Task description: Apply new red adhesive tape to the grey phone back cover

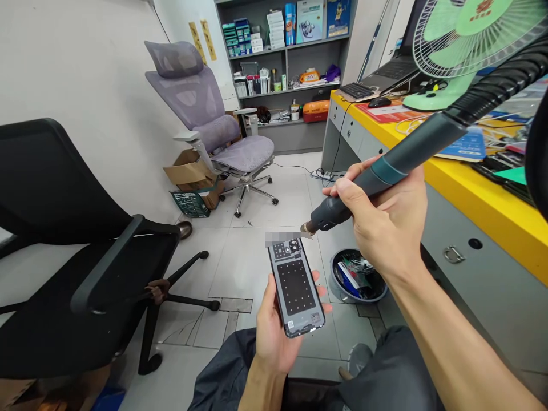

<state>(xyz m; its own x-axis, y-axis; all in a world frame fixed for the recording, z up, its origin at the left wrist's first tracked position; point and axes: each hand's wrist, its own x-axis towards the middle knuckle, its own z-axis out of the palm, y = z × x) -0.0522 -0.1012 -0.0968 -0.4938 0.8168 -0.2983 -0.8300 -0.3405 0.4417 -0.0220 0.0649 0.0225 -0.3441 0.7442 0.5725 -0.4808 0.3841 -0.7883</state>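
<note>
In my left hand (pixel 274 337) lies a smartphone (pixel 296 288), its back side up, showing a dark panel with rows of small dots and a camera area at the top. My fingers wrap round both its long edges. Around the dark grey handle of a hot air gun (pixel 381 171) my right hand (pixel 387 228) is closed. The gun's metal nozzle (pixel 307 228) points down and left, close to the phone's top right corner; whether it touches I cannot tell. A blurred patch covers the phone's top edge.
A bin (pixel 357 277) of scraps stands on the floor below my right hand. The yellow-edged desk (pixel 483 200) runs along the right, bearing a green fan (pixel 475 34) and a laptop (pixel 396 65). A black chair (pixel 64 245) is at left, a grey mesh chair (pixel 240 151) farther back.
</note>
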